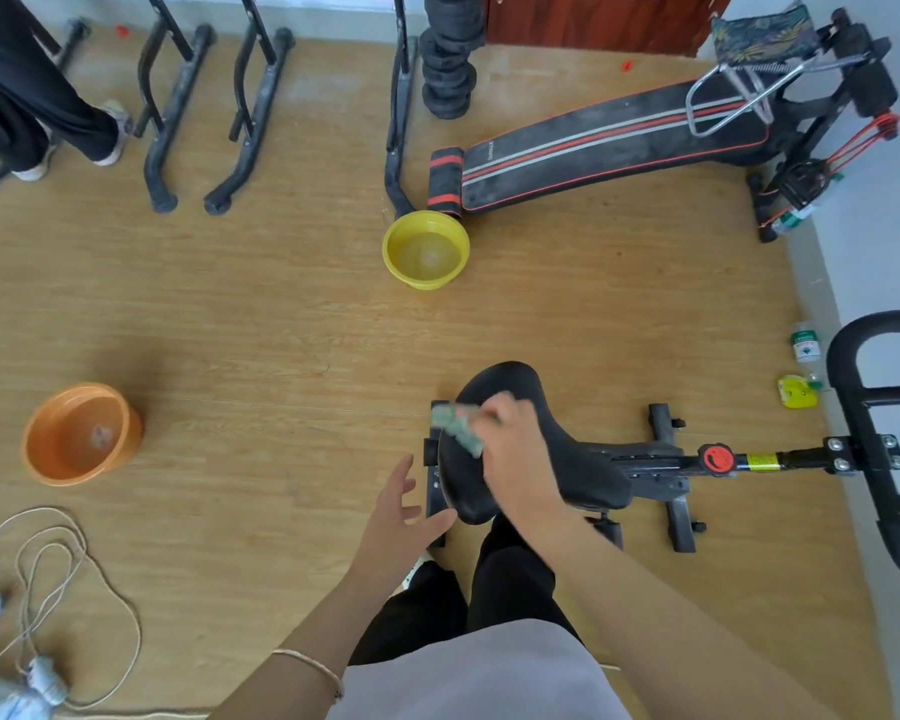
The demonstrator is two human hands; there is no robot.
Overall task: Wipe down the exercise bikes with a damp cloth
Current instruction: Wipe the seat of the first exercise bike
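**Wood-floored gym room: saddle wipe under way**

Wooden floor (281, 330) is carrying the exercise bike (661, 462), which is standing at the person's feet.

- The right hand (520, 454) is pressing a green cloth (455, 426) onto the rear of the black saddle (505, 381). Its fingers are curling over the bunched cloth, apparently to keep it from slipping. Motion blur is hiding the finer detail.
- The left hand (396, 517) is hovering just beside the saddle's near edge with fingers (401, 480) apart and holding nothing, probably to steady the seat. Whether the thumb is touching the saddle cannot be told.
- A yellow basin (427, 283) and an orange basin (131, 433) are sitting on the floor with water in them, well apart from the bike, presumably for re-wetting the cloth.
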